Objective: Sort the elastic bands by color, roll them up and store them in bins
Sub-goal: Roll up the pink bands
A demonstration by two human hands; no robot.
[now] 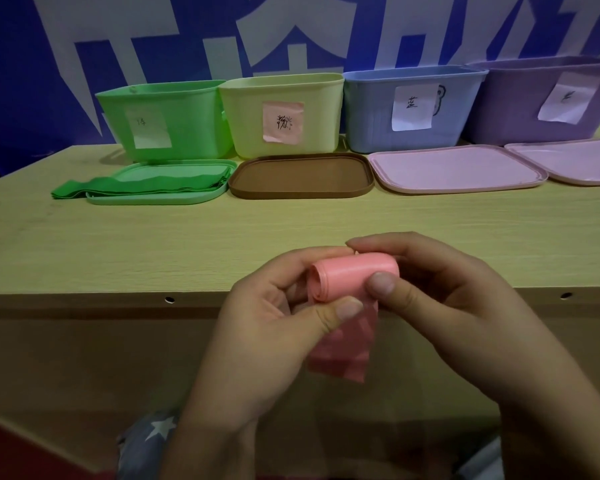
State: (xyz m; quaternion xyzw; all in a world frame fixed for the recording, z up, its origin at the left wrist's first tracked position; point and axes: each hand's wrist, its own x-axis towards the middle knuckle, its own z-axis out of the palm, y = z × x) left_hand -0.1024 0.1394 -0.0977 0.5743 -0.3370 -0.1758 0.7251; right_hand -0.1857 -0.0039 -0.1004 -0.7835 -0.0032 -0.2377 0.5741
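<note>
Pink band [352, 277] roll pinched between both hands [347, 299], lower centre; axis left-right; tail hanging; yellow bin [281, 114] upper centre, beyond the left hand [274, 306].

A pink band [352, 275] is sitting partly rolled, its loose tail hanging down. Green bands [136, 187] are lying flat across a green lid [160, 199], before four labelled bins [281, 116].

Both hands [347, 299] close together, fingers curled, pinching
</note>
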